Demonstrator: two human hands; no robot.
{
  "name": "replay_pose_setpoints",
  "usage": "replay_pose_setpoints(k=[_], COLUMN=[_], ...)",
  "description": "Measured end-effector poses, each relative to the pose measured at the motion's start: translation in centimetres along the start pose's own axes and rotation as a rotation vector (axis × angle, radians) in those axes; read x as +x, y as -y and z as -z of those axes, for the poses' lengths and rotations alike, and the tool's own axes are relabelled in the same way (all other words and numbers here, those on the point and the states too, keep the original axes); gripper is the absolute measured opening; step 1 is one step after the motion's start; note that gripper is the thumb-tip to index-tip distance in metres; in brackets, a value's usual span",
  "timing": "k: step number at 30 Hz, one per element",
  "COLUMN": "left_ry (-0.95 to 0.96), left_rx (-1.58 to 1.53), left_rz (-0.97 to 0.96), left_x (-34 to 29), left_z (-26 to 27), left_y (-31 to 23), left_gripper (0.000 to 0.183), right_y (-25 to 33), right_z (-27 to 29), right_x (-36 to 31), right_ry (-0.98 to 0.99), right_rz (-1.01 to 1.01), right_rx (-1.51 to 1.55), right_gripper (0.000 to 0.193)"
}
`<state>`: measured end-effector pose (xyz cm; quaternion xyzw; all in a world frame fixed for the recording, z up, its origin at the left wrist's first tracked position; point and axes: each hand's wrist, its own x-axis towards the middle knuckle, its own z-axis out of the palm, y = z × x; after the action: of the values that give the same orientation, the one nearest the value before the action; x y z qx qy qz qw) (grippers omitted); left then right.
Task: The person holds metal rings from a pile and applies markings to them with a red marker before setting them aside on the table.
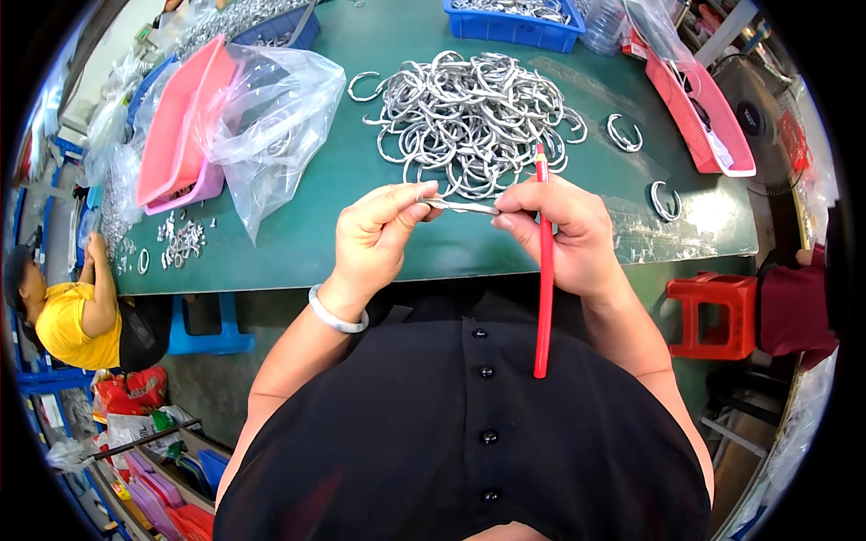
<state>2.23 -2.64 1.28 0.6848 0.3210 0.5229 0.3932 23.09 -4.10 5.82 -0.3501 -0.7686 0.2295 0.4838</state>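
A twisted silver bangle, seen nearly edge-on, is held level between my two hands just in front of the table edge's near side. My left hand pinches its left end between thumb and fingers. The other end is pinched by my right hand, which also keeps a long red pencil-like rod tucked between its fingers. The rod has a pale band near its top and slants down over my black shirt. Just beyond my hands lies a big heap of open silver bangles on the green table.
Single bangles lie right of the heap. A pink basket stands at the right, pink bins and a clear plastic bag at the left. A blue tray is at the back. A person in yellow works at left.
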Motion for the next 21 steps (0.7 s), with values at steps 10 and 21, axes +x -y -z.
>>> replay_pose_setpoints(k=[10, 21], left_ry=[0.014, 0.016], left_rx=[-0.578, -0.711], left_rz=[0.369, 0.473], left_x=[-0.6, -0.7], left_z=[-0.5, -0.8], left_y=[1.0, 0.9], left_gripper=[0.023, 0.024], right_y=[1.3, 2.1], right_z=[-0.8, -0.8], right_x=[1.0, 1.3], right_ry=[0.038, 0.031], right_rz=[0.109, 0.042], right_rx=[-0.004, 0.068], right_gripper=[0.019, 0.015])
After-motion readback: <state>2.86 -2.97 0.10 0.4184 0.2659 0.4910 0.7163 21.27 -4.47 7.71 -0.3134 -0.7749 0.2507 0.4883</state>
